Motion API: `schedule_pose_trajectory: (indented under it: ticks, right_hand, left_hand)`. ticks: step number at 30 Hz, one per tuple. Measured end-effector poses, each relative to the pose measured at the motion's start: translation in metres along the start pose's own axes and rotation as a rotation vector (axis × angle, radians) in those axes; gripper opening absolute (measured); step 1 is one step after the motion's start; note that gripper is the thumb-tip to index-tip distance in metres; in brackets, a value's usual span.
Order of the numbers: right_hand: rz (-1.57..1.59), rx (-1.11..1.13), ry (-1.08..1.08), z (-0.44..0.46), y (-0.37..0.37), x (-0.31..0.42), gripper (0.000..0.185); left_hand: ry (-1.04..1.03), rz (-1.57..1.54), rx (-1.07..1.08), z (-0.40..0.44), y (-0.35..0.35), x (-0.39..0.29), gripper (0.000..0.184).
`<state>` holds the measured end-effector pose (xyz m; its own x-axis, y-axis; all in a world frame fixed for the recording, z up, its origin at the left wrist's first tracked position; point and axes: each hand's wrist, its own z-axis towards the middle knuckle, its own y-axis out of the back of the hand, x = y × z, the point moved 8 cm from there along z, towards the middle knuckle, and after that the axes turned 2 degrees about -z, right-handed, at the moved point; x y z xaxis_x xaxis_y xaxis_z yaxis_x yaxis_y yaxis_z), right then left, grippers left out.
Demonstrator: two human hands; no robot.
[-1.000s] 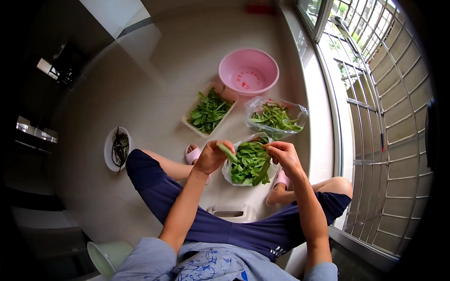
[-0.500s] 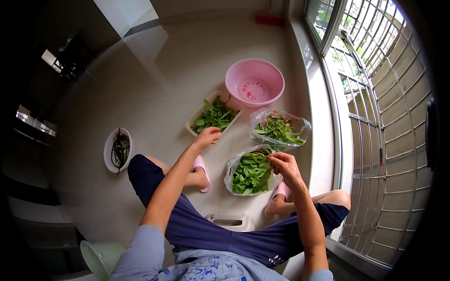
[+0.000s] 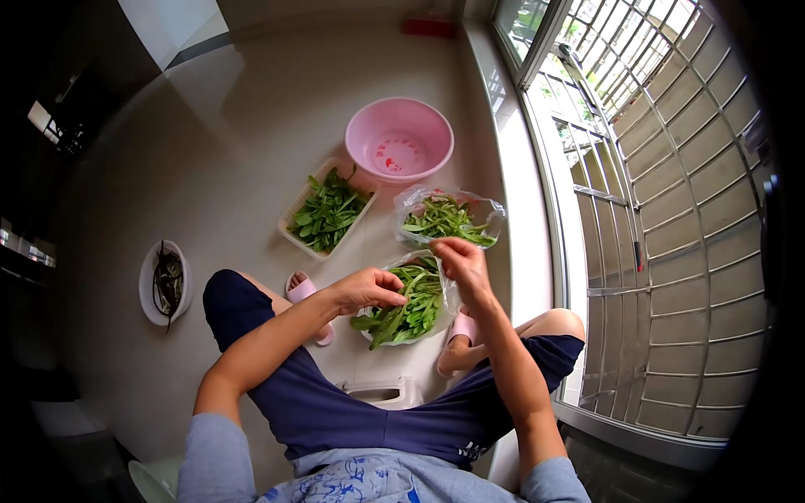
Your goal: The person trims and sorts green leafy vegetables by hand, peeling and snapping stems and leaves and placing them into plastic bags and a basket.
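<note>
My left hand [image 3: 375, 290] is closed in a pinch over the near plastic bag of leafy greens [image 3: 417, 317], with a leafy sprig [image 3: 384, 322] at its fingers. Up and to the right, my right hand [image 3: 460, 265] has thumb and fingertips pressed together between the two bags; what they hold, if anything, is too small to make out. Just beyond it lies a second clear bag [image 3: 496, 220] of green stems and leaves [image 3: 444, 216]. A pale rectangular basket [image 3: 289, 238] to the left contains more picked greens [image 3: 327, 210].
A pink basin [image 3: 358, 155] with red print stands behind the basket. A white bowl [image 3: 185, 300] with dark, long pods sits far left. Between my knees is a light plastic stool [image 3: 408, 391]. The window ledge and metal grille [image 3: 671, 243] bound the right side.
My left hand has come from the basket to the near bag. My right hand has moved up toward the far bag, and the sprig it held now appears at my left hand. The view has shifted right.
</note>
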<state>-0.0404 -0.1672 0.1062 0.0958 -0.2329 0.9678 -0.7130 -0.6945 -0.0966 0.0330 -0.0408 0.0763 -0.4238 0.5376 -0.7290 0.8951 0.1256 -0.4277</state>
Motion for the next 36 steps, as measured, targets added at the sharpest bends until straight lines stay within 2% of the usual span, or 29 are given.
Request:
schedule_pose_trajectory:
  ticks: [2,5,9,11,17,19,21,23,26,27,29,31,33,36]
  right_hand:
    - [-0.304,-0.232,0.113,0.025,0.039,0.002,0.017]
    - [-0.743,-0.360,0.259,0.055,0.066,0.014,0.015]
    - [-1.224,-0.256,0.307,0.108,0.089,-0.017,0.021]
    - [-1.241,-0.243,0.201,0.118,0.094,-0.020,0.022]
    - [-1.520,-0.315,0.098,0.126,0.087,-0.005,0.013]
    - [-1.288,-0.330,0.337,0.120,0.083,0.001,0.015]
    - [-1.298,-0.178,0.223,0.117,0.066,0.002,0.017]
    - [-1.144,-0.098,0.210,0.097,0.042,0.021,0.017]
    - [-0.688,0.082,0.182,0.056,0.007,0.046,0.027]
    - [-0.685,0.087,0.184,0.042,-0.001,0.052,0.027]
    - [-0.531,0.299,0.093,0.017,-0.032,0.049,0.022]
    - [-0.653,0.328,0.028,0.008,-0.041,0.044,0.021]
    - [-0.737,0.311,0.054,0.008,-0.044,0.041,0.020]
    - [-0.475,0.388,-0.101,0.005,-0.048,0.035,0.017]
  left_hand:
    - [-0.008,-0.043,-0.011,0.002,0.001,-0.004,0.020]
    - [-0.104,-0.188,-0.087,0.011,0.005,-0.020,0.020]
    - [-0.177,-0.209,-0.126,0.011,0.013,-0.046,0.017]
    - [-0.222,-0.282,-0.171,0.011,0.024,-0.053,0.017]
    - [-0.364,-0.388,-0.201,0.003,0.030,-0.078,0.018]
    - [-0.379,-0.366,-0.241,0.002,0.034,-0.079,0.017]
    - [-0.352,-0.350,-0.239,0.003,0.032,-0.074,0.018]
    - [-0.331,-0.327,-0.252,0.010,0.030,-0.066,0.016]
    - [-0.319,-0.289,-0.324,0.018,0.031,-0.054,0.014]
    - [-0.316,-0.250,-0.344,0.018,0.030,-0.054,0.013]
    - [-0.335,-0.243,-0.328,0.020,0.026,-0.052,0.012]
    - [-0.340,-0.239,-0.322,0.019,0.023,-0.054,0.014]
    - [-0.335,-0.233,-0.315,0.016,0.023,-0.051,0.015]
    - [-0.322,-0.289,-0.230,0.008,0.021,-0.055,0.020]
